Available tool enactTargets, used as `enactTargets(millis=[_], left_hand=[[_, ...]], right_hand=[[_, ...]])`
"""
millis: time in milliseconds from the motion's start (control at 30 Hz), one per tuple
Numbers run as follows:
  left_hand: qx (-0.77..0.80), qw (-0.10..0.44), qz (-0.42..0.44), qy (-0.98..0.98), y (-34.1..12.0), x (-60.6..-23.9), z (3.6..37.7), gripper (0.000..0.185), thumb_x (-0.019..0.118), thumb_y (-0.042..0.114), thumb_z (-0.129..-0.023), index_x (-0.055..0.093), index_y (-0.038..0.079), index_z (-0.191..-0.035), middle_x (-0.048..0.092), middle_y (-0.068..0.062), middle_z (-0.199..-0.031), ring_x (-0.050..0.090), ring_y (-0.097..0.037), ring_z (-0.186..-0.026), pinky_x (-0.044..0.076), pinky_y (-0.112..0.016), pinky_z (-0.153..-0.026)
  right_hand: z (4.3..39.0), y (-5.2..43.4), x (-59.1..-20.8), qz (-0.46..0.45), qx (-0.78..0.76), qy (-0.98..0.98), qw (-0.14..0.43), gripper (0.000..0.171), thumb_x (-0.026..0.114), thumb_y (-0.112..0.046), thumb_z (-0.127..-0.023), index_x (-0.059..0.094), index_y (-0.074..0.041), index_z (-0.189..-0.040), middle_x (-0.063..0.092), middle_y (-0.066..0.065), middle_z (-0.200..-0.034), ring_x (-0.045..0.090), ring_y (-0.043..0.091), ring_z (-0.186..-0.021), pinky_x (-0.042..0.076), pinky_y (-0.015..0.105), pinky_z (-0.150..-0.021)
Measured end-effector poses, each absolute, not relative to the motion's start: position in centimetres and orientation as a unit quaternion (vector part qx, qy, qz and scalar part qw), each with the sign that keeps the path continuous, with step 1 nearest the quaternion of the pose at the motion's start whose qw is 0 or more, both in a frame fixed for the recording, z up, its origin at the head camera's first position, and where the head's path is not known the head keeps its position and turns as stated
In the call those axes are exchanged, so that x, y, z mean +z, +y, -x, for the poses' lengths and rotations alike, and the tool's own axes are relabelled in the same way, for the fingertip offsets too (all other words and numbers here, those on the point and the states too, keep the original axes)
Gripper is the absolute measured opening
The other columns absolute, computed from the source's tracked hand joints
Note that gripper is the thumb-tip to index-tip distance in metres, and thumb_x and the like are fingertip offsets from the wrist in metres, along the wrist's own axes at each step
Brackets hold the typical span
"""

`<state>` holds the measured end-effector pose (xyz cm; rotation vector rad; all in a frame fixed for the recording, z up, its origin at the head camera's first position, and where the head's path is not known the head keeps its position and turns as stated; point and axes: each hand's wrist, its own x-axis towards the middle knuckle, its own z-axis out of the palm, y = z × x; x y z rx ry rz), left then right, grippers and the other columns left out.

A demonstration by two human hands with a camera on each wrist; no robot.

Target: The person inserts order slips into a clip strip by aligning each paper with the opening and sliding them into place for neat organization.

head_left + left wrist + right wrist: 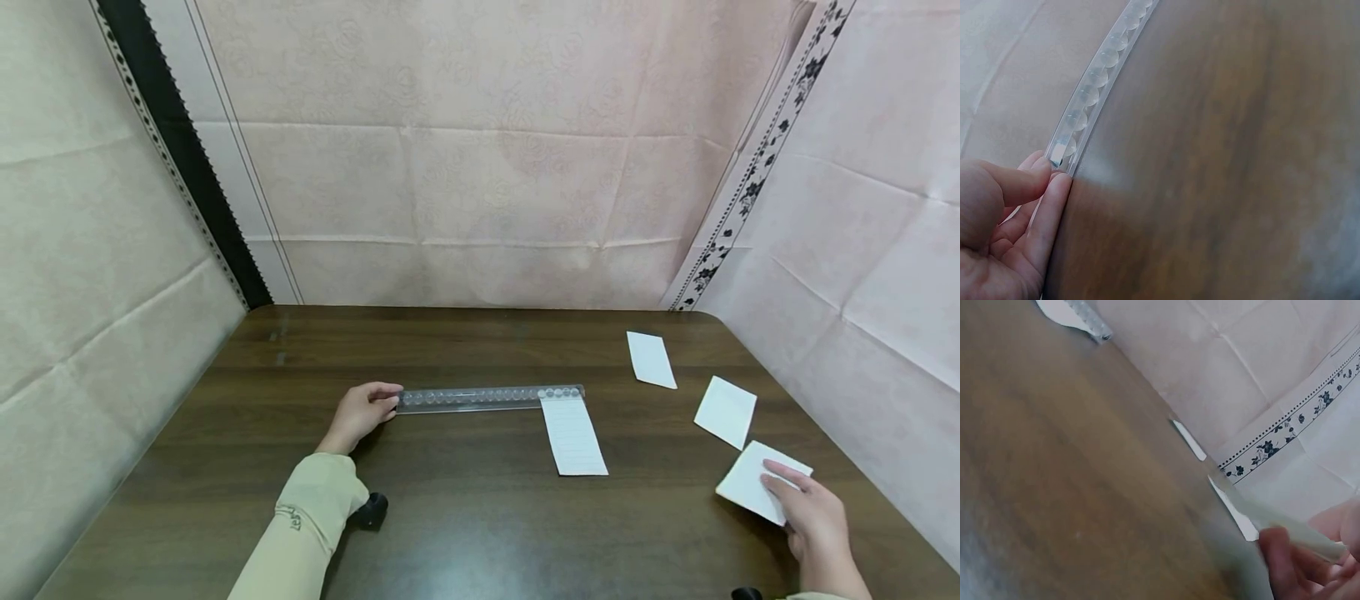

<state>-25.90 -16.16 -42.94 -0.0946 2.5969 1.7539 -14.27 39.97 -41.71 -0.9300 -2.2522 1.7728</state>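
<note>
A clear plastic ruler (pixel 487 397) lies across the middle of the dark wooden table (pixel 465 533). My left hand (pixel 390 402) pinches its left end; in the left wrist view the thumb and forefinger (pixel 1054 175) close on the end of the ruler (pixel 1100 69). The ruler's right end rests on the top of a lined paper slip (pixel 573 435). At the front right, my right hand (pixel 776 483) holds a white paper piece (pixel 750 487). In the right wrist view, that paper piece (pixel 1285 528) shows edge-on, pinched between thumb and fingers (pixel 1279 550).
Two more white paper pieces (pixel 651 359) (pixel 726 412) lie on the right side of the table. Pale cloth-covered walls (pixel 480 208) close in the table at the back and on both sides. A small black object (pixel 371 508) sits by my left sleeve.
</note>
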Motion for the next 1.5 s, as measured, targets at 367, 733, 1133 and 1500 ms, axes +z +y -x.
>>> enactTargets(millis=[367,733,1133,1500], left_hand=[[0.559,-0.004,0.024,0.829,-16.1,-43.0,26.0,0.023,0.059,0.003,-0.091,0.064,-0.001,-0.113,0.062,-0.017,-0.109,0.061,-0.019,-0.089,0.054,-0.026,-0.075],[0.560,-0.004,0.024,0.828,-16.2,-43.1,25.8,0.023,0.059,0.003,-0.090,0.064,-0.002,-0.113,0.062,-0.018,-0.109,0.061,-0.019,-0.089,0.054,-0.026,-0.075],[0.550,0.004,0.033,0.835,-16.1,-42.8,25.8,0.023,0.059,0.005,-0.091,0.065,0.001,-0.113,0.061,-0.017,-0.112,0.061,-0.018,-0.089,0.054,-0.026,-0.075],[0.554,0.009,0.034,0.832,-16.1,-42.8,25.9,0.024,0.060,0.006,-0.091,0.064,0.001,-0.114,0.061,-0.016,-0.112,0.060,-0.019,-0.091,0.054,-0.026,-0.076]], right_hand=[[15.0,39.2,-41.2,0.257,0.715,-0.649,0.044,0.056,0.063,0.013,-0.078,0.064,-0.042,-0.072,0.052,-0.011,-0.105,0.055,-0.001,-0.072,0.055,0.025,-0.069],[15.6,37.0,-40.9,0.226,0.769,-0.598,0.037,0.046,0.084,0.005,-0.061,0.065,-0.032,-0.081,0.063,-0.016,-0.076,0.061,0.004,-0.074,0.056,0.028,-0.070],[16.8,35.1,-40.5,0.238,0.758,-0.606,0.040,0.052,0.080,0.004,-0.068,0.057,-0.025,-0.106,0.061,-0.010,-0.093,0.059,0.004,-0.075,0.055,0.026,-0.074],[17.4,33.9,-40.2,0.208,0.778,-0.592,0.031,0.052,0.079,0.008,-0.068,0.056,-0.021,-0.105,0.061,-0.017,-0.080,0.059,0.005,-0.076,0.054,0.027,-0.075]])
